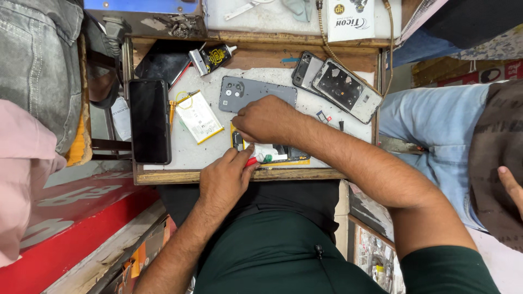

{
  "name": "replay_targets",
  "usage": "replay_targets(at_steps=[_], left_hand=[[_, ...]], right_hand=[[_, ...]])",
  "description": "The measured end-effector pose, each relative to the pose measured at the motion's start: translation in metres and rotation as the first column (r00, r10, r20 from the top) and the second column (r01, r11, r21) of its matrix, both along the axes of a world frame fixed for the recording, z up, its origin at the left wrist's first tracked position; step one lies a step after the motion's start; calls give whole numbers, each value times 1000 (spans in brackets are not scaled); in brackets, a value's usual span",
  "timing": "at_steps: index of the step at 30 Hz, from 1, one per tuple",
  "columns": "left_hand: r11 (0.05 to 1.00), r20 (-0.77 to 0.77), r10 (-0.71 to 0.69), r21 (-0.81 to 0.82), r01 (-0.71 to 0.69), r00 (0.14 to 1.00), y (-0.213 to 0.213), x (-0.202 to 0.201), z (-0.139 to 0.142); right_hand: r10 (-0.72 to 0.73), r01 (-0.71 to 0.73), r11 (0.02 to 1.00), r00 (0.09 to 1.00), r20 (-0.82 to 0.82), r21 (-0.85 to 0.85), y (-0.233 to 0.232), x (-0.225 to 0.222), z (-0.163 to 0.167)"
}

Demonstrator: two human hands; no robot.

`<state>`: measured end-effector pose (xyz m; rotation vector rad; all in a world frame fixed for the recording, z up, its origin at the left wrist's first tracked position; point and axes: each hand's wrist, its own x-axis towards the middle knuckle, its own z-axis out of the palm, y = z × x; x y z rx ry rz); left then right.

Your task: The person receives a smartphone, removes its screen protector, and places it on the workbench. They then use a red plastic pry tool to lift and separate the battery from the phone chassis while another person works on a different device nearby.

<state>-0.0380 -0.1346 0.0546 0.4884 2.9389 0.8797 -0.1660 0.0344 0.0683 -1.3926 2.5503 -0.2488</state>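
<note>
White cardboard box (351, 19) with a dark printed label stands at the far edge, beyond the wooden tray (218, 175). Three loose phone shells lie there: one grey back cover (248, 92) and two dark frames (332, 80). One white flat battery (199, 116) lies beside one black phone (149, 121). Right hand (267, 120) presses curled fingers on the opened phone (272, 153) at the near edge; left hand (224, 179) pinches a red-handled tool (251, 161) against it

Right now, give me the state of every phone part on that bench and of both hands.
Opened phone: lying flat, back off, pressed down by right hand.
Left hand: pinching a red-handled tool.
Grey back cover: detached, lying flat.
Battery: removed.
Black phone: screen dark.
</note>
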Motion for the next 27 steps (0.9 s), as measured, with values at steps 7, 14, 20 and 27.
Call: replay_targets(at_steps=[7,14,20,27], left_hand=[[1000,7,-7,-6,7,1000,-1,0,-1],[1000,-36,6,7,-5,999,-1,3,-2],[1000,-15,19,17,-19,1000,0,2,1],[999,-25,33,15,-32,999,2,3,6]], right_hand=[[36,-36,999,999,20,-18,4,-3,4],[5,-5,1000,1000,-4,-29,2,-1,1],[5,-4,999,1000,21,-35,5,1,0],[-20,20,1000,999,34,-14,3,4,5]])
